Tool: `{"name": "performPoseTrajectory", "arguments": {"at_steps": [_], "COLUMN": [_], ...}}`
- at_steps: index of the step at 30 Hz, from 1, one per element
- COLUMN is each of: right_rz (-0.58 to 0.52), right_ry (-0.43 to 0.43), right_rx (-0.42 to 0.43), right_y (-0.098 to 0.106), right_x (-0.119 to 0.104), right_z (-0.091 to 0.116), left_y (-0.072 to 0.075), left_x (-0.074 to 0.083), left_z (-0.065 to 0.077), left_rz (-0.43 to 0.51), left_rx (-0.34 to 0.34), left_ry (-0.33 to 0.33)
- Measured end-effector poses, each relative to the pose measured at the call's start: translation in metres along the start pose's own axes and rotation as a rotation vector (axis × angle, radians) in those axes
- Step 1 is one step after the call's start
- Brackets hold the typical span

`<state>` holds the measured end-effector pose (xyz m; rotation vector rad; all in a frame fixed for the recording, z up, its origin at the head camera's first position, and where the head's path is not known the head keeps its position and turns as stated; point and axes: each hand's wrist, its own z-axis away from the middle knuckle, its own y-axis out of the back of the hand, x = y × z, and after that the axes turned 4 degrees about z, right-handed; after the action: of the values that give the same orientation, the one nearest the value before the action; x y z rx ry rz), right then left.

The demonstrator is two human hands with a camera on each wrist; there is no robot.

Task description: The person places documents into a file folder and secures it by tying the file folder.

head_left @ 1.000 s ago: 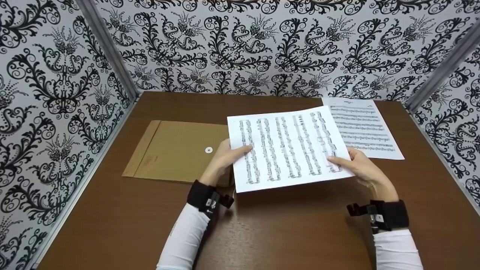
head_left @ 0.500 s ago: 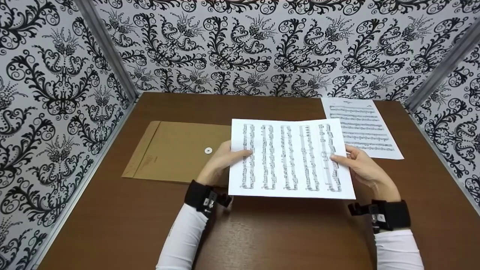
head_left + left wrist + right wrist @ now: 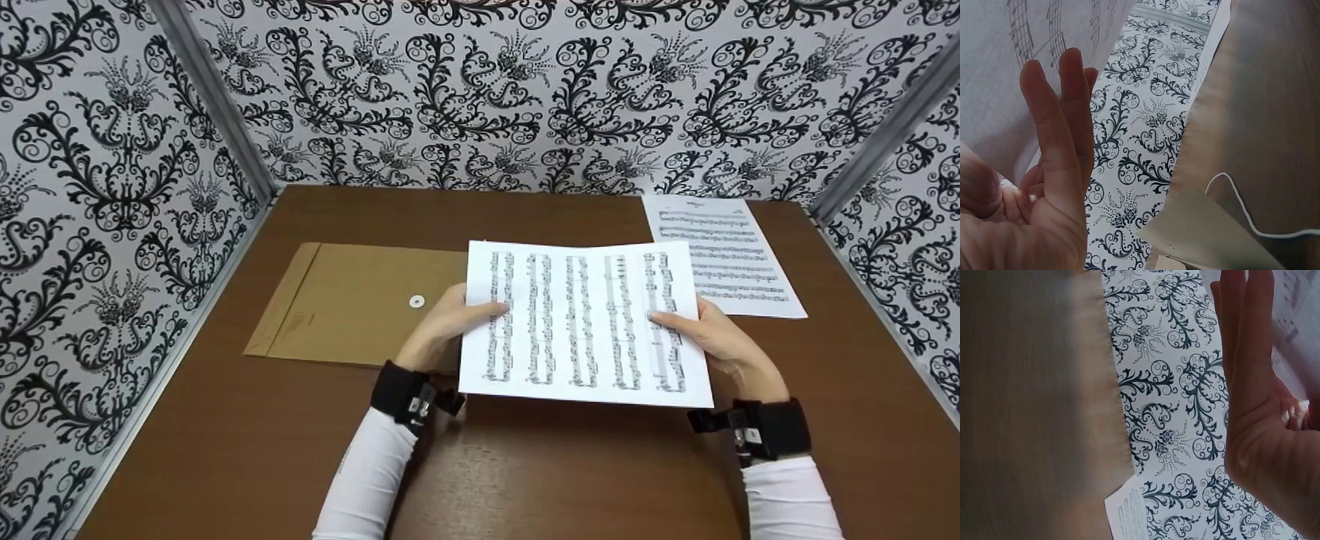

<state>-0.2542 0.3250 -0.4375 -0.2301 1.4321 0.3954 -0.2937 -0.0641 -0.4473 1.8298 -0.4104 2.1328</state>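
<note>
My left hand (image 3: 448,321) pinches the left side of a sheet of music (image 3: 577,322), its thumb lying over the printed front and its fingers behind. At the opposite side, my right hand (image 3: 724,336) grips the same sheet music, again with the thumb on the front. The staves run up and down, and the paper is raised above the table. From the left wrist view, the fingers (image 3: 1053,129) of the left hand stretch along the back of the paper. In the right wrist view, the right hand's fingers (image 3: 1252,332) are also behind it.
A brown envelope (image 3: 360,300) with a white round button lies at the left, partly behind the left hand. Its white string (image 3: 1247,211) shows in the left wrist view. Another printed music sheet (image 3: 724,255) lies at the back right of the brown table (image 3: 570,465). Patterned walls surround it.
The held sheet music has turned from a slant to nearly level, tipping slightly down at the right, and its lower edge has come closer. Both hands keep their hold; envelope and other sheet stay put.
</note>
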Motion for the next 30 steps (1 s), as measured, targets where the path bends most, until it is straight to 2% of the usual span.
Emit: {"name": "performPoseTrajectory", "arguments": {"at_steps": [10,17,22,26,30], "right_rz": [0.083,0.136,0.195,0.218,0.233], "right_ry": [-0.021,-0.058,-0.055,-0.055,-0.073], "right_rx": [0.063,0.096,0.118,0.146,0.166], "right_y": [-0.004,-0.007,-0.007,-0.005,-0.004], "right_x": [0.001,0.0,-0.005,-0.009,-0.01], "right_z": [-0.002,-0.006,-0.01,-0.014,-0.017], "left_y": [0.002,0.004,0.011,0.018,0.025], "left_x": [0.0,0.001,0.004,0.008,0.008], "left_z": [-0.001,0.0,0.001,0.004,0.008], "left_rz": [-0.014,0.039,0.025,0.014,-0.036], "left_rx": [-0.029,-0.035,-0.003,0.022,0.054], "left_ry": [-0.009,-0.011,-0.043,-0.039,-0.01]}}
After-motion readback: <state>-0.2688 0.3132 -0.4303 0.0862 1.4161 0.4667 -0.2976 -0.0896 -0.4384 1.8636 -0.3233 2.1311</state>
